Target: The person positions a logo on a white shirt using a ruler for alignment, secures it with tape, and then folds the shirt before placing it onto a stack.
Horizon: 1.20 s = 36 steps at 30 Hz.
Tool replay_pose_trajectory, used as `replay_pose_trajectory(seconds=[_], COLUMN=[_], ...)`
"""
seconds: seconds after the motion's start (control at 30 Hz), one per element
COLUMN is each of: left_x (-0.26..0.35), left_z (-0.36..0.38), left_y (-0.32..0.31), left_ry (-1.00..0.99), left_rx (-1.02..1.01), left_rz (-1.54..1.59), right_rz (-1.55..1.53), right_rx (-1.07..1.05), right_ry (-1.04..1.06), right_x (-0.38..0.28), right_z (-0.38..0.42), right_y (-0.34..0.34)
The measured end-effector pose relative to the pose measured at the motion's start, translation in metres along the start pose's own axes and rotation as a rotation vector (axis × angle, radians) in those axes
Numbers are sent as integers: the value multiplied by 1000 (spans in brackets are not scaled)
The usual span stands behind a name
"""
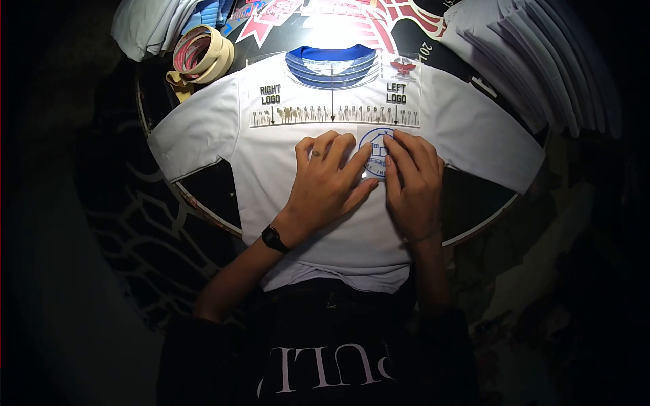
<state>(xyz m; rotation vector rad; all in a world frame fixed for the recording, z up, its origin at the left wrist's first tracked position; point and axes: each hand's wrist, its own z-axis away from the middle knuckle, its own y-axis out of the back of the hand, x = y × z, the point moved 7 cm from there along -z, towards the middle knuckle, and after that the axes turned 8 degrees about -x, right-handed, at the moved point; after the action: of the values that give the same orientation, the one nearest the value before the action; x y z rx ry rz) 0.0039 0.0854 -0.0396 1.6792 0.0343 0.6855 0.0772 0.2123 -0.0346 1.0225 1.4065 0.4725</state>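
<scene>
A white long-sleeved shirt [318, 237] with a blue collar [332, 53] lies flat before me. On its chest, below the "LEFT LOGO" mark, sits a clear square bearing a round blue house logo [376, 166]. My left hand [325, 172] rests on the shirt, fingers apart and bent, its index fingertip on the logo's left side and its thumb near the lower edge. From the right, my right hand [416, 176] lays its stretched fingertips on the logo's right side. Above both hands, a clear ruler template [308, 117] lies across the chest.
Rolls of tape [203, 55] stand at the table's upper left, beside folded white cloth [145, 30]. A thick stack of white fabric [525, 57] fills the upper right. The dark round table [210, 193] has a light rim, and bright light falls behind the collar.
</scene>
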Motion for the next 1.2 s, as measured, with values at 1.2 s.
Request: replay_pose_trajectory(seconds=[1.2], left_x=[-60], left_z=[-56], left_y=[53], left_ry=[-206], left_rx=[-116], left_rz=[-76], right_rz=[109], right_rx=[-41], right_ry=[-14], right_x=[-2], right_z=[6], right_y=[-10])
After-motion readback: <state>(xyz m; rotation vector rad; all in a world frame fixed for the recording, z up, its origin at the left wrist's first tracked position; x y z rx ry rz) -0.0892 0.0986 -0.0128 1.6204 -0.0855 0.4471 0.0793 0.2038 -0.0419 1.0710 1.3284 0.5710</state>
